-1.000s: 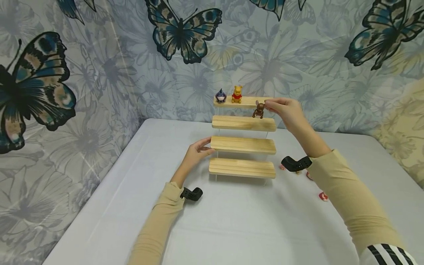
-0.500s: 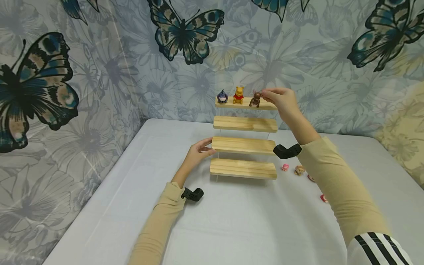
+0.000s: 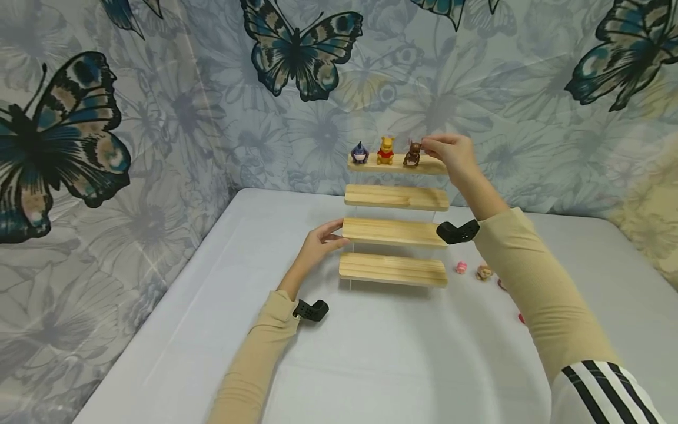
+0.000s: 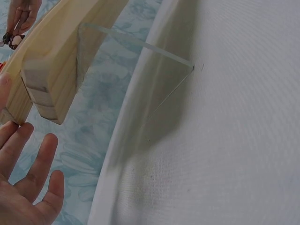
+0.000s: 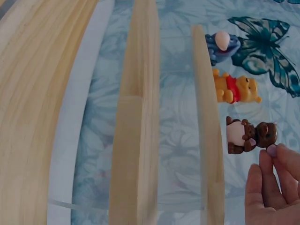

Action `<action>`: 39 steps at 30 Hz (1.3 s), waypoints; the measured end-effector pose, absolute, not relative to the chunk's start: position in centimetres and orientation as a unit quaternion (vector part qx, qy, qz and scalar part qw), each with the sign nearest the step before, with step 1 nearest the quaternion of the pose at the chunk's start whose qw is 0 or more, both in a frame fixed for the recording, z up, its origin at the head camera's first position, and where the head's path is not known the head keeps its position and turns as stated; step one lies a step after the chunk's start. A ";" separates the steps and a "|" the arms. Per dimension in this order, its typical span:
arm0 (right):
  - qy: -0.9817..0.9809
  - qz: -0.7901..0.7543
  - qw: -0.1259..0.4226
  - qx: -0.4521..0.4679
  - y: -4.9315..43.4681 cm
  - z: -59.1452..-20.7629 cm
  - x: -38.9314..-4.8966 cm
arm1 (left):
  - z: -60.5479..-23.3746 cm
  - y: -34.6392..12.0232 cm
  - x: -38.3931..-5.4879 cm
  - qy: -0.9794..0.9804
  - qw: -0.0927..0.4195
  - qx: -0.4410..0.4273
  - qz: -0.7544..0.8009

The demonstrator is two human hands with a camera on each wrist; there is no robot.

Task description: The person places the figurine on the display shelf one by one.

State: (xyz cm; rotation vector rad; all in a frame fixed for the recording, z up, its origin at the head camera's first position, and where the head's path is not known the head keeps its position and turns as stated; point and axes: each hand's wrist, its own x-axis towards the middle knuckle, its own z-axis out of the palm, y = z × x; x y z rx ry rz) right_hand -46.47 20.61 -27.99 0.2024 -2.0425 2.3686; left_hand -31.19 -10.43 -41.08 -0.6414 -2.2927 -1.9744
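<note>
A tiered wooden display shelf (image 3: 396,231) stands on the table. My left hand (image 3: 316,247) holds the left end of its second-lowest board, thumb at the front; in the left wrist view the other fingers are spread below the board ends. My right hand (image 3: 454,154) pinches the ear of a brown animal figurine (image 5: 241,134) with a pale belly, upright on the top board. Left of it on that board are a yellow bear figurine in a red shirt (image 3: 385,151) and a blue-purple donkey figurine (image 3: 359,153).
Right of the shelf, on the white table (image 3: 381,353), lie a pink figurine (image 3: 461,268), a tan figurine (image 3: 484,272) and reddish ones partly behind the right sleeve. A butterfly-patterned cloth (image 3: 296,141) hangs behind. Clear supports hold the boards.
My right hand has lifted the brown figurine from in front of the top board and stood it on that board, beside the bear. The left hand keeps its place on the shelf.
</note>
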 end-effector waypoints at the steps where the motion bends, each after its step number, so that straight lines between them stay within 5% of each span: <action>1: -0.650 0.757 0.002 0.072 21.1 -28.5 -47.3 | -41.0 -10.4 -31.1 -0.738 0.024 -0.213 -0.640; 9: -0.683 0.728 0.051 0.029 16.3 -23.7 -38.1 | -41.1 -10.2 -31.2 -0.749 0.030 -0.205 -0.630; 16: -0.659 0.752 0.021 0.024 21.9 -30.1 -50.3 | -39.5 -10.2 -30.4 -0.747 0.012 -0.193 -0.637; 18: -0.662 0.749 0.030 0.012 22.2 -30.7 -51.1 | -39.4 -10.2 -30.3 -0.744 0.014 -0.196 -0.639; 19: -0.662 0.749 0.020 0.009 21.2 -29.1 -48.7 | -39.7 -10.2 -30.5 -0.742 0.018 -0.200 -0.640; 27: -0.667 0.743 0.036 0.029 24.7 -33.6 -55.7 | -41.3 -10.3 -31.4 -0.750 0.032 -0.207 -0.628; 36: -0.675 0.738 0.013 0.020 22.3 -30.3 -51.2 | -42.5 -10.3 -32.4 -0.751 0.051 -0.219 -0.621; 39: -0.680 0.732 0.023 0.024 23.3 -31.9 -53.6 | -43.2 -10.3 -32.8 -0.752 0.053 -0.218 -0.619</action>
